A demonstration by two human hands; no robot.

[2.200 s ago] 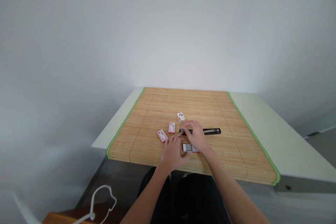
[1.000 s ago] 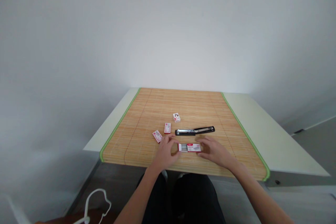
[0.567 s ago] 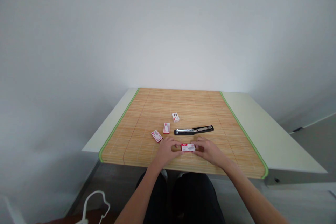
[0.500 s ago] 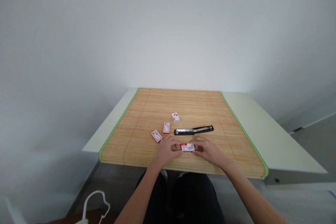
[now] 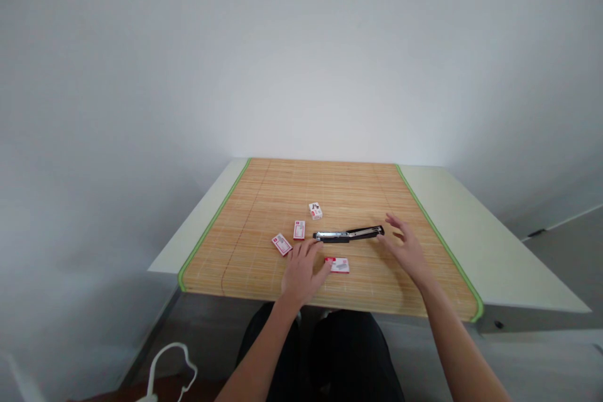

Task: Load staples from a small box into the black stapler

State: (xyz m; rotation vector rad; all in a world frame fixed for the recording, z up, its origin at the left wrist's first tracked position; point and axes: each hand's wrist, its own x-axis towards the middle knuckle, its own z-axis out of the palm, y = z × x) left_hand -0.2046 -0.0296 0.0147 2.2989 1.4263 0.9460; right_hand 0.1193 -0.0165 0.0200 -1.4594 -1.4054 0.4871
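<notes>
A long black stapler (image 5: 348,234) lies opened out across the mat, its metal staple channel showing. My right hand (image 5: 405,251) is at its right end, fingers spread; I cannot tell if the thumb touches it. My left hand (image 5: 301,271) has its fingers stretched near the stapler's left end and its thumb by a red-and-white small box (image 5: 342,265), covering its left part. Left of the stapler lie two similar red-and-white boxes, one tilted (image 5: 281,244) and one upright-facing (image 5: 299,230). Behind them sits a white box (image 5: 315,210) with a dark picture.
A bamboo mat (image 5: 325,182) with green edging covers the middle of the white table (image 5: 471,232). The wall (image 5: 301,63) rises directly behind. My knees are under the front edge, and a white curved object (image 5: 172,347) stands low at left.
Both hands have let go of the near red-and-white box, which stays flat on the mat. My right hand has moved right and forward to the stapler's end; the left has opened out.
</notes>
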